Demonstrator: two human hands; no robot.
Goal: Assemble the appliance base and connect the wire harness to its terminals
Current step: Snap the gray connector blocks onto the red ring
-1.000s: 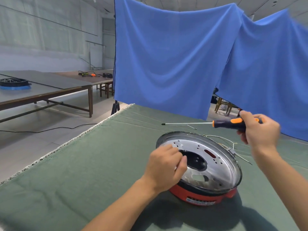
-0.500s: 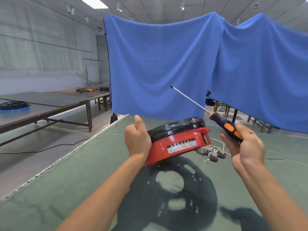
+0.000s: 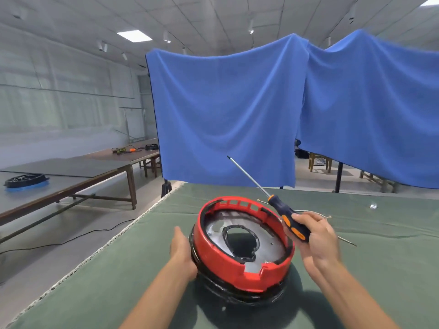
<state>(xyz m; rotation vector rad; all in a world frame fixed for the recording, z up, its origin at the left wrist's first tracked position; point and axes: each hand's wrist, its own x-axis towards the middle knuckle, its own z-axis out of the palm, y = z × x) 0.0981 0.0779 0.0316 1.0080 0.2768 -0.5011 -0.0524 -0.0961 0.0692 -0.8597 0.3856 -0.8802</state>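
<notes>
Red plastic appliance base (image 3: 240,250), round with a black rim beneath and a silvery metal plate with a dark central opening inside, sits at the lower centre of the frame, tilted so its open side faces the camera, over the green cloth-covered desk (image 3: 118,269). Left hand (image 3: 181,249) lies flat against the base's left outer wall, palm on the rim; its fingers look straight rather than curled, though their tips pass behind the base and are hidden. Right hand (image 3: 313,236) is just beside the base's right rim, its fingers (image 3: 306,218) wrapped round the black and orange handle of a long-shafted screwdriver (image 3: 285,213), which slants up and to the left so its metal tip stands against the blue hanging cloth (image 3: 225,110) in the middle of the frame. Thin grey wire harness (image 3: 342,239) lies on the desk behind and to the right of that hand, apart from the base as far as can be seen. Another dark round part (image 3: 26,180) rests on a long brown table (image 3: 83,172) at the left edge
</notes>
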